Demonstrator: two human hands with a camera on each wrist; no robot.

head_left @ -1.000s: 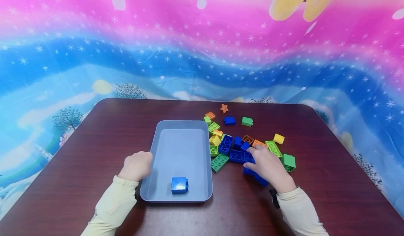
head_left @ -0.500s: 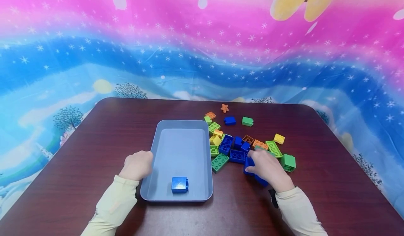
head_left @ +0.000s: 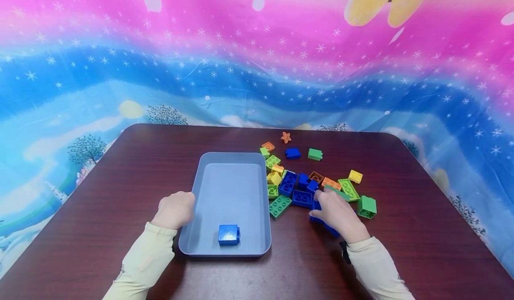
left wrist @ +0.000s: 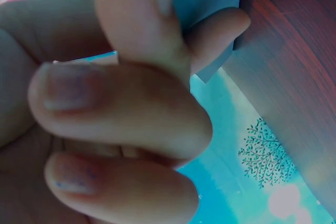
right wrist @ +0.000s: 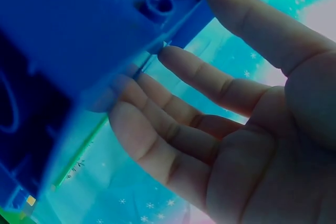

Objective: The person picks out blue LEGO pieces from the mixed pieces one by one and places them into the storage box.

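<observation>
My left hand holds the left rim of the grey tray; in the left wrist view its fingers curl and the tray's edge shows beside them. A blue brick lies on its side near the tray's front end. My right hand is over the blue bricks at the pile's near right. In the right wrist view its thumb and index fingertips touch or nearly touch a studded blue brick, the other fingers loosely bent. Another blue brick looms close and hides some fingertips.
Green, yellow and orange bricks lie against and right of the tray, with a green brick right of my hand. Farther back are an orange flower piece, a blue brick and a light green brick. A printed cloth hangs behind.
My right hand has shifted slightly back and left over the blue bricks, uncovering a green brick behind its knuckles. The left hand and tray look the same.
</observation>
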